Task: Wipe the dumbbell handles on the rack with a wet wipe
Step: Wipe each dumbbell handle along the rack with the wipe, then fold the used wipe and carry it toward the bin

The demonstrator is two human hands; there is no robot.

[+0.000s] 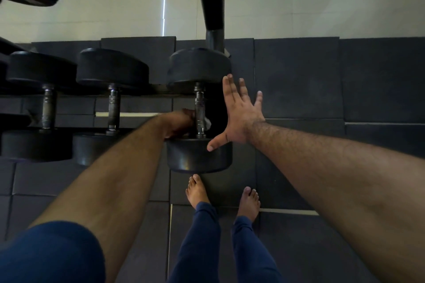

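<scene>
Near the centre of the frame, the left hand [181, 123] curls round the lower part of the ridged grey metal handle [199, 108] of the rightmost black rubber-headed dumbbell [199, 154], with a scrap of white wet wipe [207, 122] showing just to the right of the bar, between fingers and metal. The fingers themselves are mostly hidden behind the bar, so how tightly they close cannot be told beyond that they wrap it. The right hand [239, 114], just right of the same dumbbell, is spread wide with straight fingers pointing up the frame; its thumb lies over the near head, though whether it touches cannot be told. Three dumbbells are in view in a row across the left and middle: the wiped one, a second dumbbell [112, 108] to its left, and a third dumbbell [47, 108] at the left edge, each with a dull, banded steel handle between two round black heads. They sit on a dark metal rack [212, 14] whose post rises toward the upper middle. Below are two bare feet [197, 192] on dark floor mats [322, 80], with blue trouser legs [197, 243] at the bottom.
</scene>
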